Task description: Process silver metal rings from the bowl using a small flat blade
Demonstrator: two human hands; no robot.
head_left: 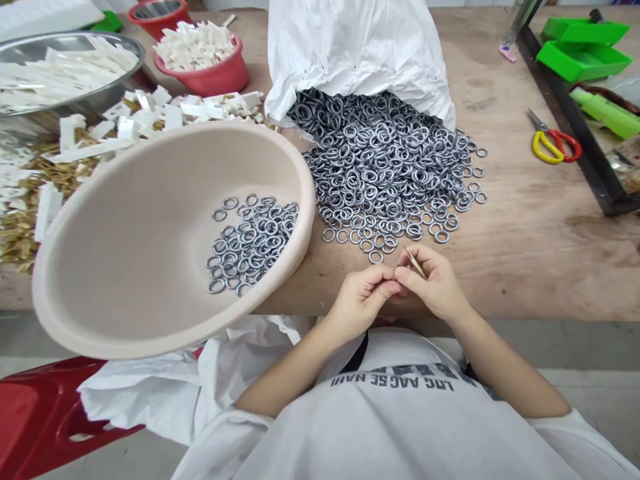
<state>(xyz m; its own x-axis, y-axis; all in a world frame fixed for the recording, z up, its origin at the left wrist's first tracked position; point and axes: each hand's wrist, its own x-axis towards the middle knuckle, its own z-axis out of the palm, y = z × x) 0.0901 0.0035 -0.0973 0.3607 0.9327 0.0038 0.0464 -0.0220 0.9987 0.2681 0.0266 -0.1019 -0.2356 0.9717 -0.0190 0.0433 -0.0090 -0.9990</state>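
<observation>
My left hand [364,295] and my right hand [436,283] meet fingertip to fingertip over the front edge of the wooden table. The left fingers are closed in a pinch, and whatever lies between them is hidden. In my right hand is a slim, pointed, brass-coloured tool [416,263], its tip slanting up and to the left. Just beyond my hands, a heap of grey metal rings [380,173] spills from a white sack [360,47]. To the left, a large beige basin [125,233] holds a smaller pile of similar rings [255,243].
White and tan plastic pieces [135,120] lie behind the basin, near a steel bowl [135,63] and a red tub [220,77]. Scissors [555,143] rest at right, beside a black metal frame [585,147] and green trays [583,61]. A red stool [45,413] stands lower left.
</observation>
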